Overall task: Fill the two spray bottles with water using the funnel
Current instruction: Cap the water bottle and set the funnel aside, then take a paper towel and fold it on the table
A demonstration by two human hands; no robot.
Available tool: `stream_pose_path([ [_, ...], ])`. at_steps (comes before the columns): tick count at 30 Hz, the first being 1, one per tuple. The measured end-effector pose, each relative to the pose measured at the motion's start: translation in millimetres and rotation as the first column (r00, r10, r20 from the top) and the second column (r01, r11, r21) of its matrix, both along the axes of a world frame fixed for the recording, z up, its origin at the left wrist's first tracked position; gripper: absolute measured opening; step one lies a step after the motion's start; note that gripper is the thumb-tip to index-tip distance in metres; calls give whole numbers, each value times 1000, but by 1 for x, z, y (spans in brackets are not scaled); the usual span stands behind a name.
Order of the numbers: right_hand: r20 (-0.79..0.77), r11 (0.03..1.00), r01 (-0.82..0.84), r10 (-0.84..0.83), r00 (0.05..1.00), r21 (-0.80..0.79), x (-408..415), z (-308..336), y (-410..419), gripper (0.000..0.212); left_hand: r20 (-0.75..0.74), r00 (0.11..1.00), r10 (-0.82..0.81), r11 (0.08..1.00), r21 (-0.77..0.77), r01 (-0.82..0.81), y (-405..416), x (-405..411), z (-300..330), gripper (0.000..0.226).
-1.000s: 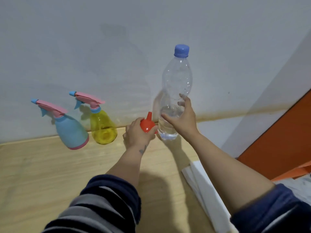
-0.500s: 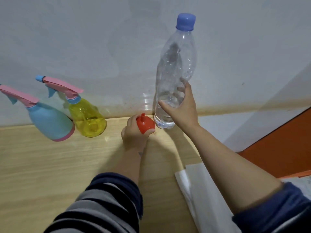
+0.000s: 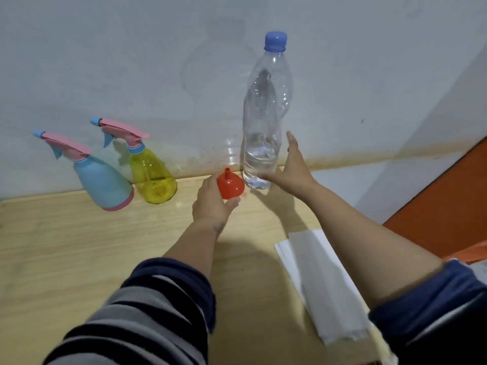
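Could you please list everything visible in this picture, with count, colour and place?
spray bottle: 1, light blue with pink trigger, table's far left
spray bottle: 1, yellow with pink trigger, right of the blue one
funnel: 1, red, spout up, table's far edge
water bottle: 1, clear with blue cap, standing by the wall
paper: 1 white folded stack, table's right
table: 1, light wood
left hand: holds funnel
right hand: open beside water bottle
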State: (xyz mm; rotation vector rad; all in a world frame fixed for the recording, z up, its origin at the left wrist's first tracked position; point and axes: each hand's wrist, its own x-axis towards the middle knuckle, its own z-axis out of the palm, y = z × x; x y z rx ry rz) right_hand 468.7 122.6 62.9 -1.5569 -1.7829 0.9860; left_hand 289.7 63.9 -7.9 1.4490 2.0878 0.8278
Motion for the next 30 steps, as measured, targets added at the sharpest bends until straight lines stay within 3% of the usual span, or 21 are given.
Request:
stream_pose_path([
  [4,281,994,1,28,959,-105,26,-7,-48,83,-89,993,-76,997,-11,75,-35,17,5,61],
  [8,346,987,51,4,938,-151,58,-16,-107,59,-48,969,-241,970,-21,241,-73,48,1,41],
  [13,405,989,96,-45,913,-108,97,-33,-174,43,-75,879,-472,879,-113,462,-111,86,-8,50],
  [16,456,997,70,-45,889,-39,109,-49,-204,36,-164,804,-572,818,-188,544,-125,105,-11,61],
  [21,525,999,40,-25,851,-16,114,-79,-230,45,-291,707,-644,759,-361,542,-134,124,-15,66],
  [23,536,999,41,-52,842,33,114,-90,-233,38,-329,694,-641,762,-386,521,-137,129,-17,64],
  [26,473,990,91,-134,871,112,115,-95,-233,16,-356,707,-611,786,-381,487,-141,135,-20,63],
  [30,412,979,158,-199,889,132,121,-93,-231,19,-339,753,-564,818,-355,453,-143,140,-20,60],
])
